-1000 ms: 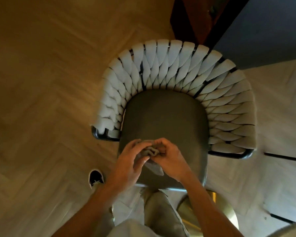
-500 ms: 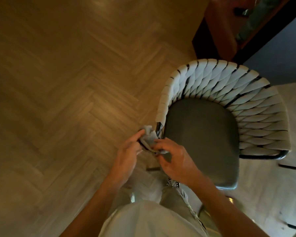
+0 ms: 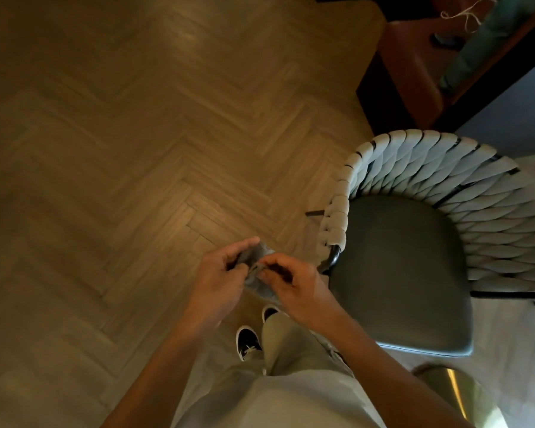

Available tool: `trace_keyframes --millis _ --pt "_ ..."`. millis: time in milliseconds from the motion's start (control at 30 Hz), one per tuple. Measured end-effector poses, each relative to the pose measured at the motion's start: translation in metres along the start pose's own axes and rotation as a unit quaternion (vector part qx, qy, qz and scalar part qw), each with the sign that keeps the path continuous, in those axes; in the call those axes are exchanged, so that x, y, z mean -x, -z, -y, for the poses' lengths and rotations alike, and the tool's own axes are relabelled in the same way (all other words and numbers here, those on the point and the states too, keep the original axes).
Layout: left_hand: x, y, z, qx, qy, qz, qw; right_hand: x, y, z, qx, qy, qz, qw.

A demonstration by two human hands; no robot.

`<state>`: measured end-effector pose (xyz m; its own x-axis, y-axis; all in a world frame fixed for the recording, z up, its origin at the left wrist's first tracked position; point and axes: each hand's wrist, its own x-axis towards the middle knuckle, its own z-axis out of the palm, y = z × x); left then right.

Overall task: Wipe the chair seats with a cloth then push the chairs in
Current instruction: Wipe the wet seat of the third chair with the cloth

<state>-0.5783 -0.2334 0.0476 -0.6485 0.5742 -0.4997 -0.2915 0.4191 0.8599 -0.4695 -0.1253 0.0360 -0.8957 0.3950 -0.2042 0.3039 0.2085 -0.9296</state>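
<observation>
To the left of our hands we see open herringbone floor; close on their right stands the chair, its dark seat bare. Our left hand and right hand both pinch the grey cloth bunched between them, off the seat.
</observation>
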Motion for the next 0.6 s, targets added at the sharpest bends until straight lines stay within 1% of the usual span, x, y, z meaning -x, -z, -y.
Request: trace_keyframes --millis 67,133,200,267,367,433,500,600 --pt "-0.013 0.006 -0.011 0.013 -0.004 0.022 1.000 -0.019 -0.001 0.004 0.002 0.005 -0.028 1.000" --pt "-0.032 0.010 -0.025 0.047 0.010 0.026 0.998 -0.040 0.000 0.004 0.013 0.015 -0.082 0.996" --pt "-0.054 0.012 -0.041 0.077 0.025 0.043 0.996 -0.063 0.009 0.005 0.013 0.004 -0.124 0.992" --pt "-0.080 0.011 -0.058 0.066 0.026 0.062 0.996 -0.090 0.024 0.009 0.004 -0.008 -0.134 0.991" --pt "-0.126 0.003 -0.089 0.047 0.009 0.087 0.995 -0.134 0.051 0.015 -0.055 -0.034 -0.138 0.988" --pt "-0.160 -0.007 -0.112 0.054 -0.002 0.111 0.992 -0.165 0.072 0.017 -0.067 -0.054 -0.175 0.981" --pt "-0.194 -0.018 -0.135 0.032 -0.020 0.133 0.990 -0.196 0.096 0.019 -0.071 -0.069 -0.216 0.971" --pt "-0.240 -0.037 -0.170 -0.073 -0.079 0.184 0.977 -0.234 0.131 0.020 -0.127 -0.089 -0.265 0.952"
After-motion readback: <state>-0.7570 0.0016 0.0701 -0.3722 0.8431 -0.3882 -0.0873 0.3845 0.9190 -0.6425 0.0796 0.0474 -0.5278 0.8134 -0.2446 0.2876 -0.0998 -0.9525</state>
